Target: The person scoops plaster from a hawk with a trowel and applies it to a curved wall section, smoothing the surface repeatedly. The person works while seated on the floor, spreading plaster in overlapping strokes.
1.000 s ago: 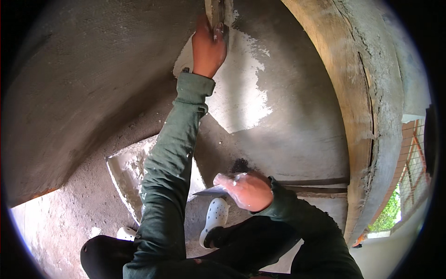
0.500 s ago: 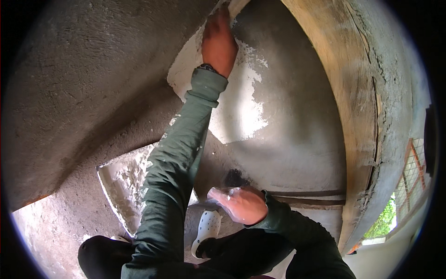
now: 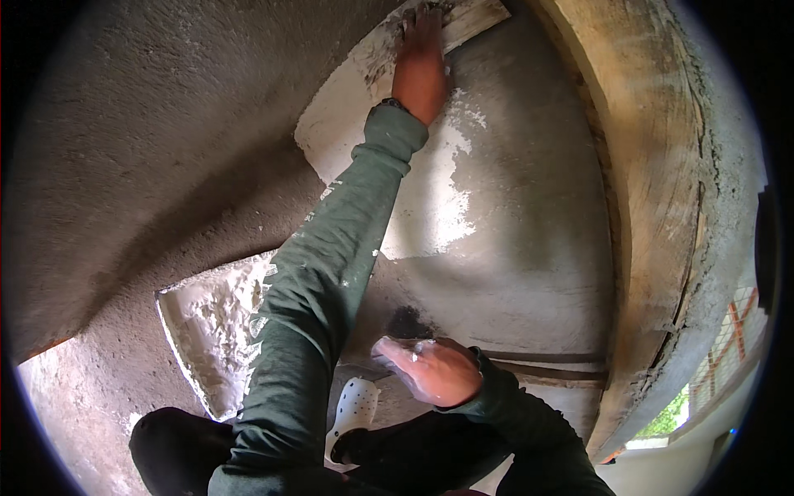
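Observation:
My left hand (image 3: pixel 422 70) is stretched up to the grey wall surface (image 3: pixel 529 165), its fingers over a flat, plaster-smeared board (image 3: pixel 482 23). The board lies against the surface, and part of it is hidden under my hand. Below it spreads a patch of wet white plaster (image 3: pixel 418 211) with a ragged right edge. Lower down, my right hand (image 3: pixel 434 370) is curled closed, with white plaster on its fingers. What it holds, if anything, is hidden. To the left, under my left forearm, sits a tray (image 3: pixel 184 357) of thick white plaster.
A curved wooden beam (image 3: pixel 653 190) borders the surface on the right. Beyond it is a window with a wire grille (image 3: pixel 728 339). A rough grey wall (image 3: pixel 165 107) rises on the left. Near my legs is a white perforated clog (image 3: pixel 356 403). A dark patch (image 3: pixel 409 322) marks the surface's bottom.
My left hand has shifted slightly right and up, and more of the board shows beside it. My right hand stays nearly in place. The view has tilted a little.

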The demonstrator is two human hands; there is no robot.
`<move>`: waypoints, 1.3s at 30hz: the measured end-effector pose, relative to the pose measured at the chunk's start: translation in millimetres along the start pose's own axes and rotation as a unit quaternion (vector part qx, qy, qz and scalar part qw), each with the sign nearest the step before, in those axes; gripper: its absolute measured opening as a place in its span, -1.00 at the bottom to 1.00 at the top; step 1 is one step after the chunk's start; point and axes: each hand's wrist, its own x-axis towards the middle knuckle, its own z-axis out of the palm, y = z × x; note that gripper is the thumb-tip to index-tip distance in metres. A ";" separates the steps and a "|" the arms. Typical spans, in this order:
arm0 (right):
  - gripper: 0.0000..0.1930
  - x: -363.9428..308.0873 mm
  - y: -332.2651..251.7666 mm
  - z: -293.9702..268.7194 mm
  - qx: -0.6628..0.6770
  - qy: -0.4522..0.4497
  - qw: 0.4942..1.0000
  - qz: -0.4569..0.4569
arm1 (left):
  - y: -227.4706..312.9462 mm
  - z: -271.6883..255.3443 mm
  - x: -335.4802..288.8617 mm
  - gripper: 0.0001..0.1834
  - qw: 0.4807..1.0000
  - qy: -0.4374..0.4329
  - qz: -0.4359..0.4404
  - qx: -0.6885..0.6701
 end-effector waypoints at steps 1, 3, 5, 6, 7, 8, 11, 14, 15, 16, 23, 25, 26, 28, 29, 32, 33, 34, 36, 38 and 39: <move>-0.49 -0.1 0.0 -0.4 0.002 0.014 1.000 -0.006 | 1.5 -0.8 -0.1 -0.13 1.000 -0.005 -0.014 -0.022; -0.51 -1.2 0.4 -0.7 0.001 0.029 1.000 -0.006 | 6.0 -1.4 1.6 -0.06 0.997 -0.012 -0.041 -0.069; -0.53 -3.1 1.9 0.4 -0.001 0.028 1.000 0.001 | 4.5 -3.2 3.0 -0.06 0.996 -0.017 -0.042 -0.080; -0.54 -3.0 1.0 -1.6 -0.010 0.025 1.000 0.004 | 3.4 -4.2 3.2 -0.06 0.995 -0.020 -0.043 -0.086; -0.55 -2.9 -2.2 -5.4 -0.018 0.023 1.000 0.006 | 2.6 -4.7 3.5 -0.06 0.995 -0.021 -0.041 -0.088; -0.56 -3.1 -4.1 -8.0 -0.027 0.020 0.999 0.009 | 1.8 -5.1 3.9 -0.06 0.995 -0.021 -0.039 -0.090; -0.56 -5.6 -3.7 -9.7 -0.044 0.014 0.999 0.011 | 2.5 -5.0 4.4 -0.05 0.994 -0.019 -0.048 -0.092; -0.58 -3.4 -11.6 -15.8 -0.016 0.002 1.000 0.013 | 1.3 -3.8 3.8 -0.05 0.994 -0.015 -0.055 -0.098; -0.58 -2.9 -12.6 -16.3 -0.026 -0.005 1.000 0.012 | 0.0 -3.4 3.2 -0.05 0.993 -0.015 -0.056 -0.100; -0.59 -2.7 -13.4 -16.6 -0.036 -0.011 0.999 0.010 | -1.0 -3.2 2.1 -0.05 0.994 -0.013 -0.055 -0.097; -0.58 -4.3 -10.8 -15.3 -0.055 0.037 0.998 -0.010 | 4.5 0.2 2.7 -0.07 0.991 0.001 -0.073 -0.108; -0.57 -4.7 -11.8 -13.8 -0.045 0.070 0.996 -0.022 | 5.3 -0.5 2.9 -0.08 0.991 -0.011 -0.078 -0.106; -0.56 -5.2 -12.2 -13.2 -0.039 0.086 0.995 -0.027 | 4.0 -1.4 4.2 -0.08 0.991 -0.019 -0.076 -0.105; -0.59 -3.5 -17.9 -20.9 -0.020 0.087 0.996 -0.024 | 5.4 -2.5 4.3 -0.09 0.992 -0.028 -0.073 -0.101; -0.60 -2.1 -21.9 -25.5 -0.011 0.088 0.996 -0.026 | 4.9 -3.9 5.3 -0.10 0.993 -0.029 -0.072 -0.094; -0.63 -5.8 -33.8 -33.5 -0.030 0.070 0.997 -0.008 | 5.3 -5.4 7.7 -0.10 0.994 -0.036 -0.077 -0.075; -0.61 -7.0 -31.4 -33.2 -0.043 0.058 0.997 -0.006 | 5.5 -5.0 7.8 -0.10 0.994 -0.039 -0.081 -0.069; -0.59 -8.0 -27.0 -32.2 -0.055 0.046 0.997 -0.004 | 4.5 -5.2 9.3 -0.10 0.994 -0.044 -0.077 -0.061; -0.60 -7.6 -26.6 -32.3 -0.053 0.054 0.997 -0.008 | 1.9 -3.8 10.5 -0.09 0.995 -0.057 -0.072 -0.048; -0.65 -3.6 -31.1 -33.3 -0.025 0.092 0.995 -0.027 | 3.6 -4.4 8.4 -0.09 0.995 -0.060 -0.069 -0.040; -0.65 -3.2 -31.1 -33.3 -0.029 0.088 0.995 -0.024 | 3.8 -5.9 9.2 -0.09 0.995 -0.062 -0.067 -0.034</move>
